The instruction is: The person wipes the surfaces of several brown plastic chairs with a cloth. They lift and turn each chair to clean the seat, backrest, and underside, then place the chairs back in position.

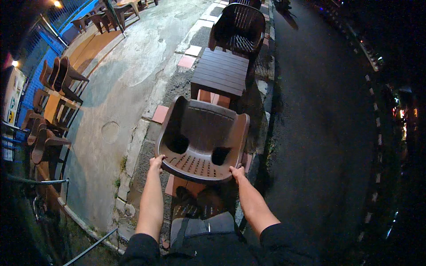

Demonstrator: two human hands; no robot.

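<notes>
A brown plastic armchair (pixel 206 133) stands right in front of me, its slotted backrest turned towards me. My left hand (pixel 157 163) grips the chair's edge on the left. On the opposite side my right hand (pixel 237 172) holds the matching edge. Just beyond the chair's front is a low, dark slatted table (pixel 220 71). Another brown plastic armchair (pixel 240 28) faces it from the far side. Whether the held chair's feet touch the pavement is hidden.
Patterned pavement tiles (pixel 160 114) run beneath the furniture, beside a dark road (pixel 319 116) on the right. Concrete ground (pixel 113 99) spreads to the left. Stacked brown chairs (pixel 60 74) and a light wooden table (pixel 55 104) stand there by a blue fence. A metal rail (pixel 91 246) is at lower left.
</notes>
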